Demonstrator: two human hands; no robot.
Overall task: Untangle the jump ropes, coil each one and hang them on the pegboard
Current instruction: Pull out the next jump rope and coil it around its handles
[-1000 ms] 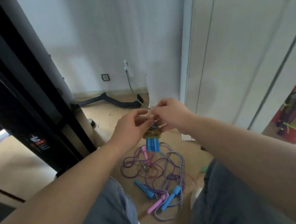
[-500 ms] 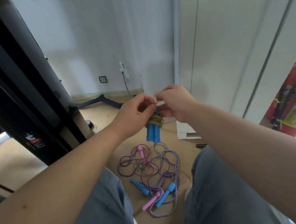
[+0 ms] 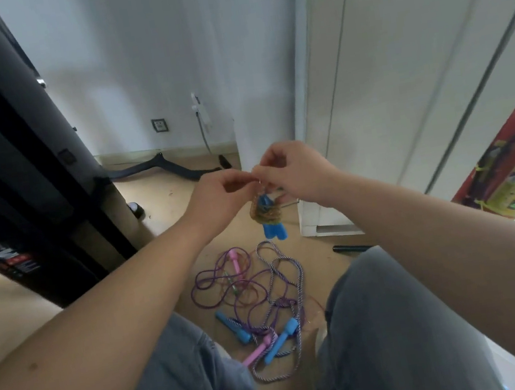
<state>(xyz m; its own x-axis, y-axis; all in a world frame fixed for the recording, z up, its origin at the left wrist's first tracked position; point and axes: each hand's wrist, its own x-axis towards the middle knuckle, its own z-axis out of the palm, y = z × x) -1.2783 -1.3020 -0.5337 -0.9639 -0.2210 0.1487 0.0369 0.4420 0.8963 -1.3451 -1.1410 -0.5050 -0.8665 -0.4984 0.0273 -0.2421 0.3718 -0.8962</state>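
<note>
- Above the floor (image 3: pixel 159 216), a coiled rope (image 3: pixel 267 216) with blue handles hangs from where the two hands meet, its cord wound tight round the handles.
- The left hand (image 3: pixel 219 197) pinches the bundle's top with curled thumb and fingers.
- The right hand (image 3: pixel 296 172) pinches the same spot, and its fingertips touch the left's.
- On the floor between the legs (image 3: pixel 386 326) lies a tangle of ropes (image 3: pixel 251 296): purple and striped cords looped through one another, with pink and blue handles.
- At the right edge stands a red fire extinguisher (image 3: pixel 512 163).
</note>
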